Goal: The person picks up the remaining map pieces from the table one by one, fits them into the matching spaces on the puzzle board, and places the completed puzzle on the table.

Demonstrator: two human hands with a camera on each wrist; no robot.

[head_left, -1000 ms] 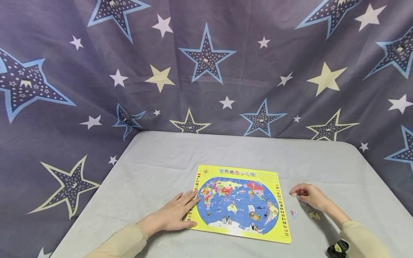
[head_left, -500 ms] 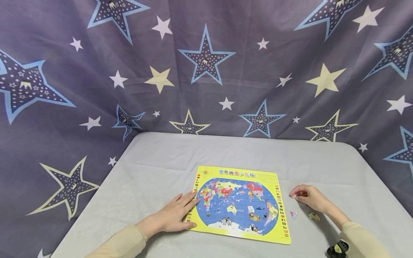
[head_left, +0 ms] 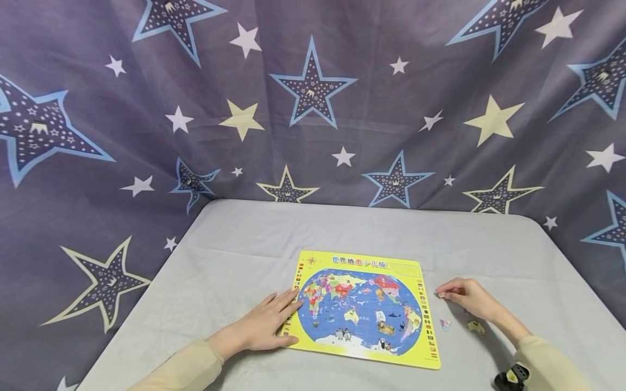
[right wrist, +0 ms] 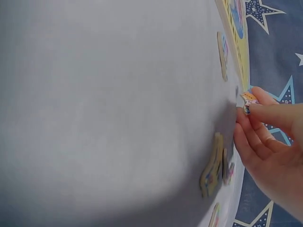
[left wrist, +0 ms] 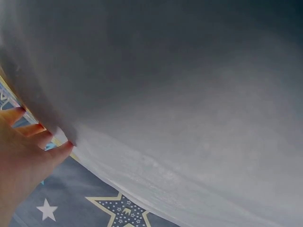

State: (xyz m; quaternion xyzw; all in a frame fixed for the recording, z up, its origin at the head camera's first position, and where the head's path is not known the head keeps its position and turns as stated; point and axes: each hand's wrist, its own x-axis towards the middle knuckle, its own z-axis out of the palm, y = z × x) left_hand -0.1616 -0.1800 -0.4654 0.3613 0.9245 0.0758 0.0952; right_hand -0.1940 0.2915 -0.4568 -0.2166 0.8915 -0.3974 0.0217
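Note:
A yellow-bordered world map puzzle board lies flat, its blue middle full of map and animal pictures. My left hand rests on the board's left edge with fingers spread and fairly straight; the left wrist view shows its fingertips along that edge. To the right of the board, my right hand pinches a small colourful puzzle piece between thumb and fingertips. Fingers cover much of that piece. Below this hand, a pink and blue piece and a yellowish piece lie on the cloth.
Grey cloth covers the table. In the right wrist view, more loose pieces lie near the yellowish one. A star-patterned curtain hangs behind and at both sides. A black device sits at the right sleeve.
My right hand has shifted slightly left toward the board, still pinching the small piece. The left hand and the board have stayed in place.

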